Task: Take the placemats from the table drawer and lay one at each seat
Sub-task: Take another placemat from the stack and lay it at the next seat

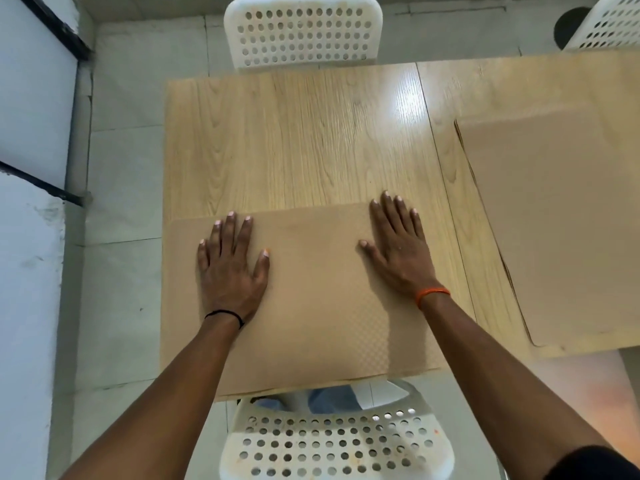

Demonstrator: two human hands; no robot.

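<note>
Right now I count two placemats, three white perforated chairs and two hands. My left hand (230, 268) and right hand (398, 247) both lie flat, fingers straight and spread, pressing on the near placemat (311, 299), which lies on the wooden desk (294, 140) with its near edge at the desk's edge. My left wrist carries a black band (225, 315), my right an orange band (433, 294). Well to the right of my right hand, the second placemat (554, 220) lies flat on the adjoining desk panel. One chair (303, 31) stands beyond my fingertips across the desk, another chair (332, 441) just below my forearms, and a third chair (609, 26) far off past my right hand.
</note>
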